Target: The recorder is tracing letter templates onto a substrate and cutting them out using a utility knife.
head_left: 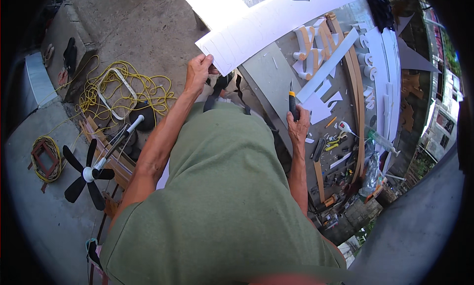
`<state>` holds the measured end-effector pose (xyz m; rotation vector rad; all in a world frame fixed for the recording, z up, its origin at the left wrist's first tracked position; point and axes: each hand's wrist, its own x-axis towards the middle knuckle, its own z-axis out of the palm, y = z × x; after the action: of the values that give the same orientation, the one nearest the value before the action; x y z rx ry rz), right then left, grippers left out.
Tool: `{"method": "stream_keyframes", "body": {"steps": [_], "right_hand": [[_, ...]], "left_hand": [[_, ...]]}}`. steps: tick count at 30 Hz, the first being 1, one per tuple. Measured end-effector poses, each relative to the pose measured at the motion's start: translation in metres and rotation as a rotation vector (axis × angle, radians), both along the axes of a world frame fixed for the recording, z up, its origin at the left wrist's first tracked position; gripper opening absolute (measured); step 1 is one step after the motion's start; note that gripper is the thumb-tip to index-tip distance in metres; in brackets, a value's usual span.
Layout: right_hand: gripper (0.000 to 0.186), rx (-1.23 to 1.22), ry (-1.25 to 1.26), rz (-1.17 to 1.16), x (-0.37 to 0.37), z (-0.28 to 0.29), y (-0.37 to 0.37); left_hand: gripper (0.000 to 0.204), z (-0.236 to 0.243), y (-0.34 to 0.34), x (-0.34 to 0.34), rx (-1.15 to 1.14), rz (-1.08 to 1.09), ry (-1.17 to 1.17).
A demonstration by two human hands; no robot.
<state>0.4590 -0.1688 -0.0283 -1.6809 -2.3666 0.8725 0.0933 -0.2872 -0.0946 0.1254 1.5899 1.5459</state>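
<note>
My left hand (200, 73) pinches the near corner of a long white sheet (256, 30), with faint curved outlines drawn on it. The sheet stretches away to the far right, and its far edge has a curved cut-out. In my right hand (298, 124) is a utility knife (292, 101) with a black handle and a yellow collar, its blade out and pointing away from me. The knife is held over the edge of the grey work table (269, 70), beside white offcuts (323, 104), and its blade is apart from the sheet.
White cut letters (308, 48) and long brown strips (353, 67) lie on the table. Nearer are a glue gun (345, 128), yellow-handled pliers (332, 146) and scattered tools. At left, a fan (88, 175) stands near a tangled yellow cord (91, 100) on the floor.
</note>
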Motion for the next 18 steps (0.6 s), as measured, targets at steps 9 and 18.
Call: {"method": "stream_keyframes", "body": {"steps": [9,18], "right_hand": [[0.057,-0.604,0.487,-0.115,-0.048,0.02,0.011],[0.034,-0.549,0.415,0.16,-0.106,0.008,0.065]], "left_hand": [[0.031,0.012,0.044,0.021,-0.071,-0.161,0.027],[0.039,0.021,0.063,0.031,-0.42,-0.287,0.338]]}}
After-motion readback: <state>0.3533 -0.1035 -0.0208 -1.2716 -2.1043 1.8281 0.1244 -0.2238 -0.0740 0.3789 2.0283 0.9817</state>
